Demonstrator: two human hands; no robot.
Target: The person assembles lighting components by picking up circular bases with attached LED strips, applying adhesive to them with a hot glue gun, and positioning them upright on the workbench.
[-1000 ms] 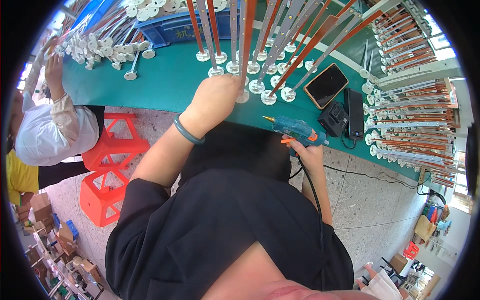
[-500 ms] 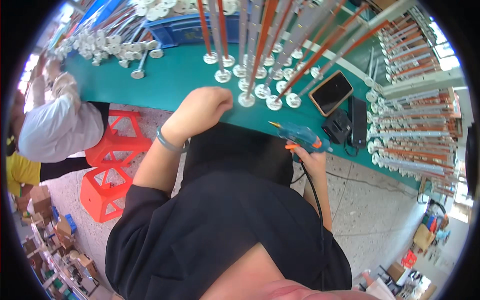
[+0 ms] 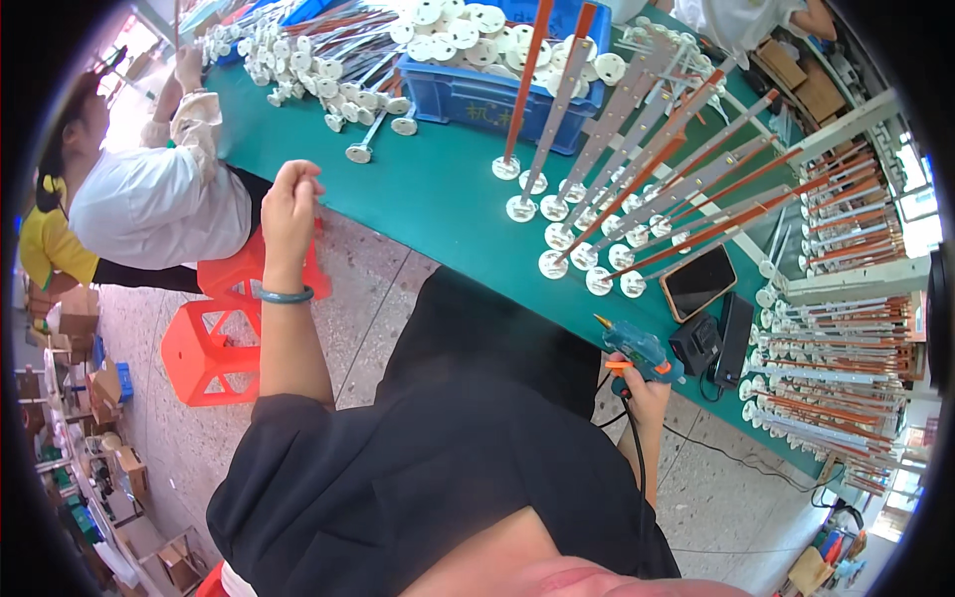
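My right hand (image 3: 647, 396) is wrapped round the handle of a blue-green hot glue gun (image 3: 639, 346), its brass nozzle pointing up and left near the table edge. A black cord runs from the gun down beside my body. Raised at the left, my left hand (image 3: 290, 207) is beyond the table's front edge, fingers curled in and nothing visible in them. Grey and orange strips (image 3: 603, 129) stand on round white bases (image 3: 554, 264) on the green table (image 3: 438, 199). More strips with white discs (image 3: 328, 85) lie heaped at the far left.
Behind the strips is a blue crate (image 3: 458, 104) of white discs. A phone (image 3: 699, 281), a black device (image 3: 695, 343) and a black adapter (image 3: 735, 336) lie right of the gun. Racked strips (image 3: 836, 338) fill the right. Red stools (image 3: 204, 353) and a person in white (image 3: 164, 204) are at left.
My left hand has moved left, away from the standing strips and off the table's front edge. My right hand still holds the glue gun. The whole view has shifted, showing more of the crate.
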